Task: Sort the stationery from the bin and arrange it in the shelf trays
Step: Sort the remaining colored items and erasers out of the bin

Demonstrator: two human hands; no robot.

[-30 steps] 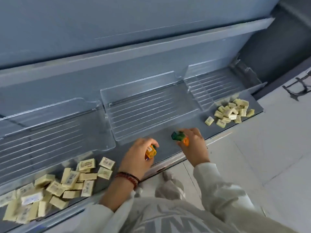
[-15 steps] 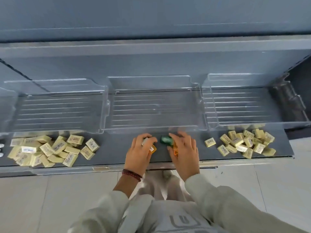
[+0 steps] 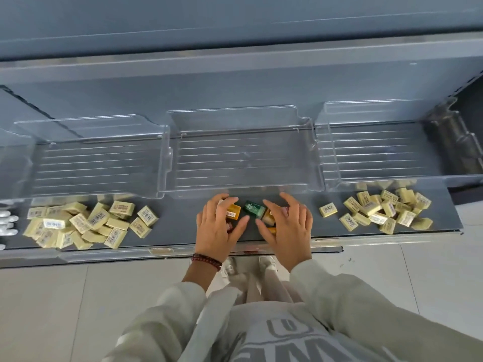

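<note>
Both hands lie palm down on the grey shelf, just in front of the middle clear tray. Between them lies a small green box. My left hand rests its fingers over an orange box, and a reddish piece shows under its palm. My right hand is spread over a few orange and brown boxes, mostly hidden beneath it. The trays to the left and right hold nothing I can see.
A heap of yellow erasers lies on the shelf at the left and another yellow eraser heap at the right. White objects poke in at the far left edge. Below the shelf front is tiled floor.
The view has swung to face the shelf straight on. Both hands have lowered onto the shelf with the coloured boxes, and their fingers have spread out over them.
</note>
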